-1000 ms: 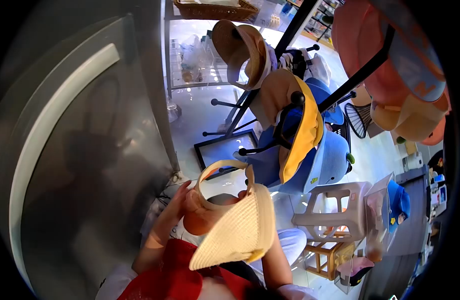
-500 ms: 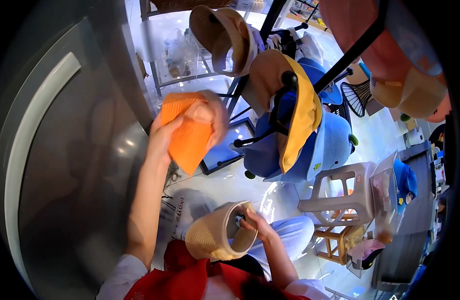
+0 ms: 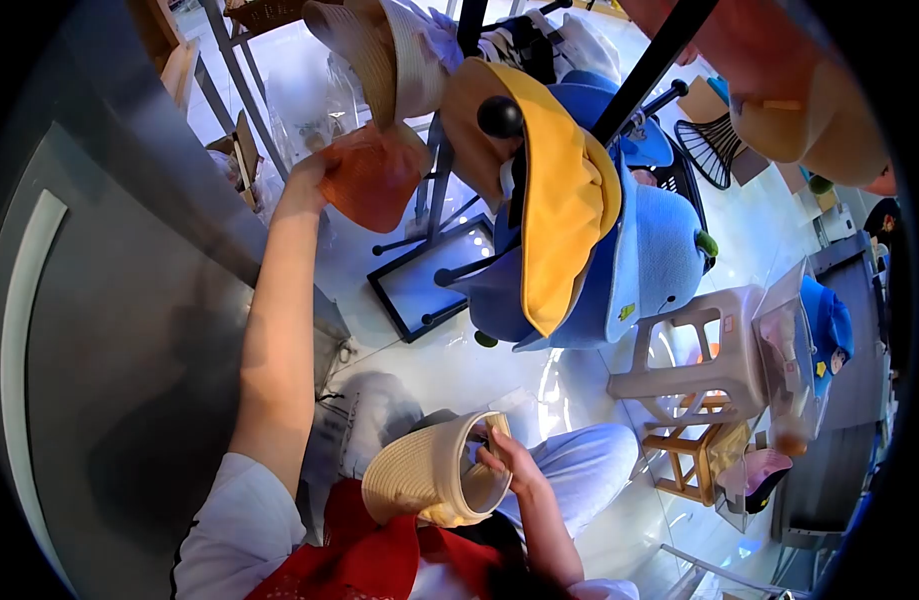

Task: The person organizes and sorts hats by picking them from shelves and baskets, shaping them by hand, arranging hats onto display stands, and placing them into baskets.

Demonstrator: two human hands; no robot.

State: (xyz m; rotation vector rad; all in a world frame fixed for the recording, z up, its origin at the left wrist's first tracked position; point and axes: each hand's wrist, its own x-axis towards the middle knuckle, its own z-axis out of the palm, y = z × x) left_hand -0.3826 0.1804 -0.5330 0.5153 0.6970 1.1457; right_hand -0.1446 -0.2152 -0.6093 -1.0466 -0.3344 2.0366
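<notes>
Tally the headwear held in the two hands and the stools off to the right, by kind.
Orange hat, in the left hand: 1
Cream straw visor, in the right hand: 1
Grey plastic stool: 1
Wooden stool: 1
Total: 4

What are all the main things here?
Orange hat: one, orange, upper left.
Cream visor: one, cream, lower middle.
Yellow hat: one, yellow, centre.
Blue hats: at least two, blue, beside the yellow hat.
Woven hats: at least two, beige, top.
Pink hat: at least one, pink, upper right.
Rack: one, black, top.
Plastic stool: one, grey, right.
Wooden stool: one, brown, lower right.
Framed panel: one, black-edged, middle.
Metal panel: one, grey, left.
Left grip: one, bare, holding the orange hat.
Right grip: one, bare, holding the cream visor.
</notes>
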